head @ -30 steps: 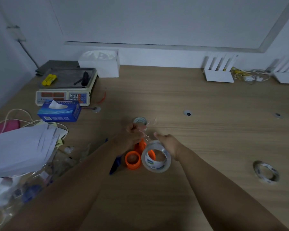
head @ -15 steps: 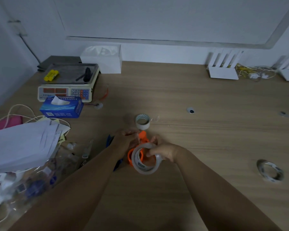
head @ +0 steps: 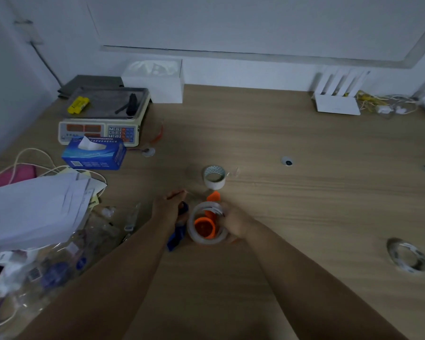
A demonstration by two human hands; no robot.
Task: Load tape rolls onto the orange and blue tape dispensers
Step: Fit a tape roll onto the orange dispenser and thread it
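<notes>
A clear tape roll (head: 207, 239) rings the orange hub of the orange tape dispenser (head: 205, 227) lying on the wooden table. My right hand (head: 234, 223) grips that roll at its right side. My left hand (head: 168, 208) rests just left of it, fingers curled over the top of the blue tape dispenser (head: 178, 235), which lies half hidden under my wrist. A second tape roll (head: 214, 177) stands just beyond the dispensers. A third, thinner tape roll (head: 408, 258) lies far right.
At the left are loose papers (head: 35, 209), clear plastic bags (head: 59, 261), a blue tissue box (head: 93, 155) and a weighing scale (head: 103, 116). A white box (head: 155, 82) and white routers (head: 336, 101) with cables stand along the back wall.
My right hand has lowered the clear tape roll from upright in the air down around the orange dispenser's hub. My left hand moved from the tape's end to the blue dispenser.
</notes>
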